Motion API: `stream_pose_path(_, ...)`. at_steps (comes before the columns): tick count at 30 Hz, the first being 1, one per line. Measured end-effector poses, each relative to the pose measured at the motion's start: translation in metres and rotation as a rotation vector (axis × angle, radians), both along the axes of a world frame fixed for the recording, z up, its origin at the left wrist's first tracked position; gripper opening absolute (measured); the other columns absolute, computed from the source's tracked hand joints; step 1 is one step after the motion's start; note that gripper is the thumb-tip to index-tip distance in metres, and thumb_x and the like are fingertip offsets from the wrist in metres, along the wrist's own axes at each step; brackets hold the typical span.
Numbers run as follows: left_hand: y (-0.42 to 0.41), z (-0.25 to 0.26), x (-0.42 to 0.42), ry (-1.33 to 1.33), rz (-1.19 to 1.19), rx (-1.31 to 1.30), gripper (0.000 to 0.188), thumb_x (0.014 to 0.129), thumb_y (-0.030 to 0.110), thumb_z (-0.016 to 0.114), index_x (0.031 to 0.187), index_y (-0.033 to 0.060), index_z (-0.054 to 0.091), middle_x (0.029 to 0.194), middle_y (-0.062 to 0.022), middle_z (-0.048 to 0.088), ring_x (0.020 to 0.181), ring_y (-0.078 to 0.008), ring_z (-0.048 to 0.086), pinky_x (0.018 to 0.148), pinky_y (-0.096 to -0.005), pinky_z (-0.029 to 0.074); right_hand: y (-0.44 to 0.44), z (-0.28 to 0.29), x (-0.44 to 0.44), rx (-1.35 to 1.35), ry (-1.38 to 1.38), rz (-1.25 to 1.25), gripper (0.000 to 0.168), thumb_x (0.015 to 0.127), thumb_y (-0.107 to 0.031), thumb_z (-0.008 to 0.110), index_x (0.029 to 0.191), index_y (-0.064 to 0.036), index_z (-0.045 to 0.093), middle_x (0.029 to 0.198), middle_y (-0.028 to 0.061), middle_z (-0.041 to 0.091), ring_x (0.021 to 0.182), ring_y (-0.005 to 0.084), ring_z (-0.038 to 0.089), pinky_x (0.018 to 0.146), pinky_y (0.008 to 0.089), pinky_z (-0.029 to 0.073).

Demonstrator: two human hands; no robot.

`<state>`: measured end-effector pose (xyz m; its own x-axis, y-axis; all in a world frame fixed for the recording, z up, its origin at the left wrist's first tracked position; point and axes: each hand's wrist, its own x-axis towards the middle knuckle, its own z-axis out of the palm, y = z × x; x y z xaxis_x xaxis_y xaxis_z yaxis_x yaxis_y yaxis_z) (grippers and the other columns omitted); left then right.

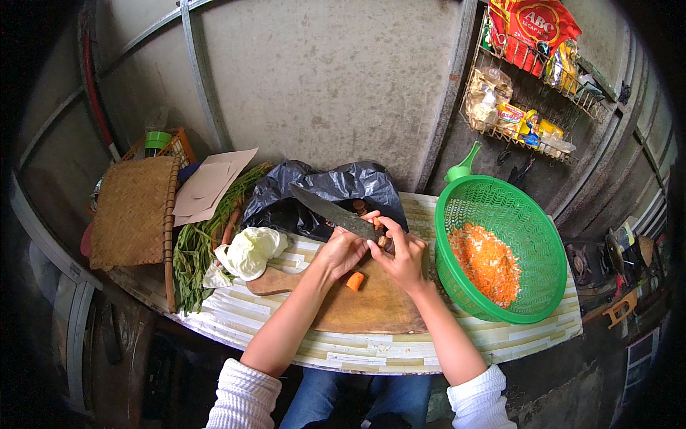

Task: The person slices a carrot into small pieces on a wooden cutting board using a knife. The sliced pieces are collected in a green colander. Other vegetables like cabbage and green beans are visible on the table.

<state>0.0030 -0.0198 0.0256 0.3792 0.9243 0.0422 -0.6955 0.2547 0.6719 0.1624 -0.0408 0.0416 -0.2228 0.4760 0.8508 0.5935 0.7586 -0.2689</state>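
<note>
My right hand [402, 254] grips a broad, dark-bladed kitchen knife [335, 212] at its handle end, its tip pointing up and left. Close against the blade, my left hand [343, 252] has its fingers curled around a small carrot piece [378, 222], partly hidden by the knife and fingers. Both hands are raised over the far part of a wooden cutting board [375, 311]. A cut carrot chunk [355, 281] lies on the board below them. Just beyond the hands, a black plastic bag [343, 179] gapes, with brownish scraps inside.
On the right stands a green plastic colander [504, 209] holding shredded carrot [485, 263] mixed with pale shreds. Left of the board are a cabbage [252, 252], leafy greens [193, 257] and a woven bamboo tray [134, 214]. A wire rack [536, 142] with food packets hangs on the wall.
</note>
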Motion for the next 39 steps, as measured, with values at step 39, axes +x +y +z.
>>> stream_pose_path(39,0.002,-0.005,-0.002,-0.131,-0.01,0.042,0.037,0.09,-0.006,0.048,0.127,-0.0047,0.05,0.117,-0.0098,0.06,0.098,-0.0161,0.063,0.086,-0.027,0.054,0.003,0.004,0.005,0.066,-0.079,0.002,0.045,0.081,-0.021,0.072,0.121,-0.005,0.058,0.078,0.0106,0.069,0.061,0.0246,0.066,0.055,0.034,0.05)
